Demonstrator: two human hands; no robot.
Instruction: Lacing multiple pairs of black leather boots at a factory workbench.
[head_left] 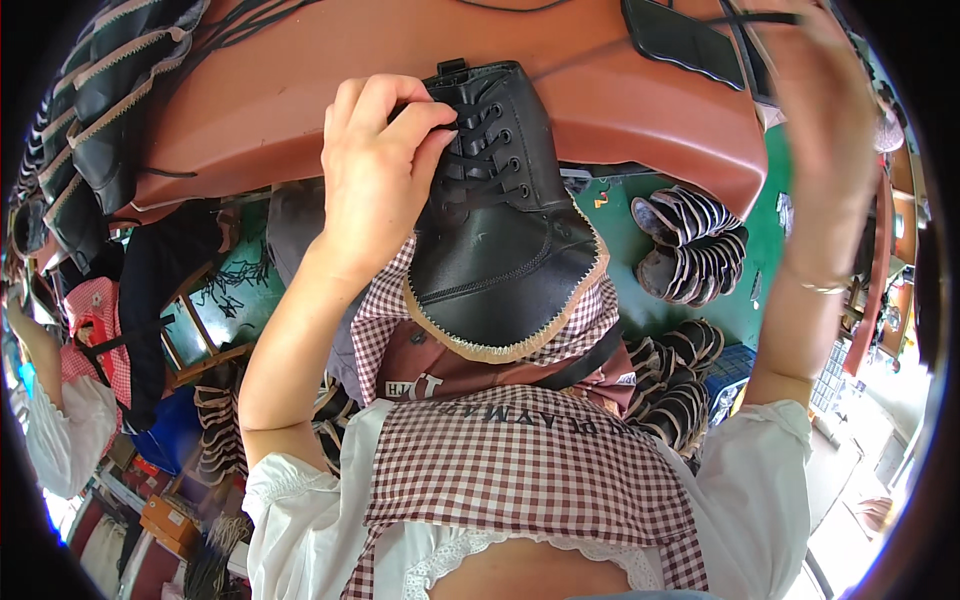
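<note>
1. At the far left edge, a stack of black boot uppers (100, 100) with pale zigzag trim is seen lying on the brown table (300, 90); a co-worker's white sleeve (60, 430) is seen below it.
2. The left hand (375, 180) is held over the table's near edge, its fingers pinched shut on the black lace (480, 150) at the eyelet row of a black boot upper (500, 250).
3. That upper is found in the middle, its laced top resting on the table edge and its trimmed lower rim lying on the checked apron (520, 450) at the person's chest.
4. Right of the upper, stacked shoe soles (690, 245) are seen on the green floor (620, 220) below the table.
5. The right hand (830, 110) is raised high at the right, well apart from the upper and blurred; whether it is closed on anything cannot be told, though a thin black strand crosses the picture near its fingers.
</note>
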